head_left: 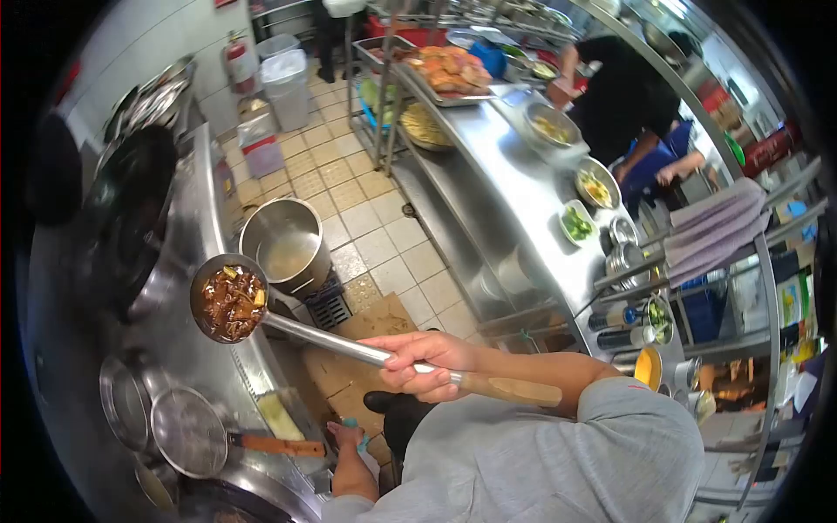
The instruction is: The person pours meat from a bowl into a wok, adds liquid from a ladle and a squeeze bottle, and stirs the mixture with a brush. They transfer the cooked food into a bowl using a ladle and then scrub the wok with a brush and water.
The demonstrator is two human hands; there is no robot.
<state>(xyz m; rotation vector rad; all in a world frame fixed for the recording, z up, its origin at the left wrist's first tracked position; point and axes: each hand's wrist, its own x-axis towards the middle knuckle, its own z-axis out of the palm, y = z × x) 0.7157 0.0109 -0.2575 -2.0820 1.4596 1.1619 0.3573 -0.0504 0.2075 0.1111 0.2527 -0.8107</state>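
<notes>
My right hand (427, 364) is closed around the long metal handle of a ladle (327, 340), near its wooden end. The ladle's bowl holds dark brown meat pieces in sauce (232, 303) with a few yellow bits, level above the edge of the steel counter. Low beside the counter, my left hand (346, 436) shows partly, near a bluish-white cloth (366, 449); what it holds, if anything, I cannot make out. A strainer (190, 431) with a wooden handle lies on the counter to the left of that hand.
A large steel pot (283, 247) stands beyond the ladle. A dark wok (135, 222) is at the left. Across the tiled aisle, a steel table (523, 166) bears bowls of food and a tray (445, 74). Another person (623, 96) works behind it.
</notes>
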